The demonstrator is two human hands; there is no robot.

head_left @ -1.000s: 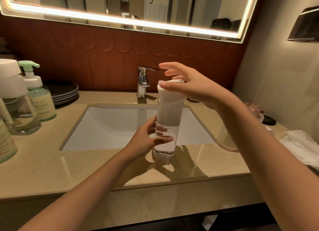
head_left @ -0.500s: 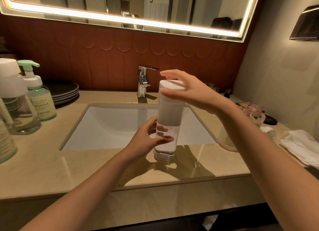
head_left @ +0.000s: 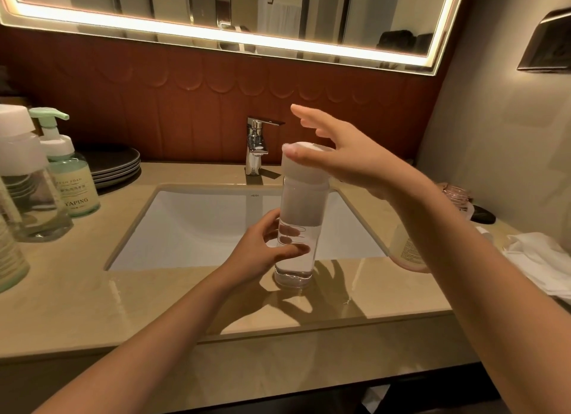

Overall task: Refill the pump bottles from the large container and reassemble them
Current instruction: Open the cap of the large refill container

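A tall clear bottle [head_left: 298, 228] with a wide white cap [head_left: 304, 166] stands on the counter's front edge by the sink, partly filled with clear liquid. My left hand [head_left: 262, 253] is wrapped around its lower body. My right hand [head_left: 340, 154] sits over the cap: thumb and palm touch it, while the fingers are spread and lifted off. A large clear container with a white top [head_left: 27, 194] and a green pump bottle [head_left: 72, 178] stand at the left.
The white sink [head_left: 200, 225] and chrome faucet [head_left: 256, 144] lie behind the bottle. Dark plates [head_left: 116, 163] are stacked at back left, with a ribbed green bottle [head_left: 9, 256] at the far left. A pinkish bottle [head_left: 408, 253], white cloth [head_left: 537, 259] and small items lie at right.
My right hand was closed around the cap half a second ago; now its fingers have lifted and spread. The bottle and my left hand have stayed put.
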